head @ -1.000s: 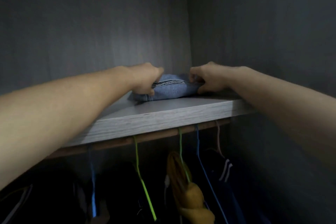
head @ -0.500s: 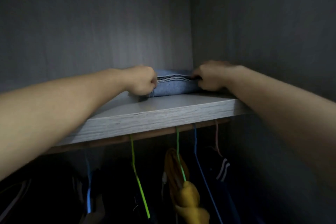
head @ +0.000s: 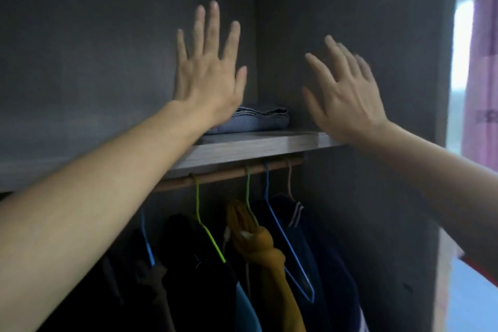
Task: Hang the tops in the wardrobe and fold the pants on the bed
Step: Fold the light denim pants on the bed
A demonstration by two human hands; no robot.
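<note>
Several tops (head: 194,272), perhaps five, crowd the rail (head: 229,176).

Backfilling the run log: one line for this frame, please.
left hand: open, raised | right hand: open, raised | folded jeans: on shelf, not gripped | tops: hung on rail below

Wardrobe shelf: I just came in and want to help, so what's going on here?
A person reaches into the wardrobe with both arms. The left hand and right hand are raised and open, fingers spread, holding nothing. Folded jeans lie on the shelf near its back corner, between the two hands in this view. Below, tops hang from the rail.
</note>
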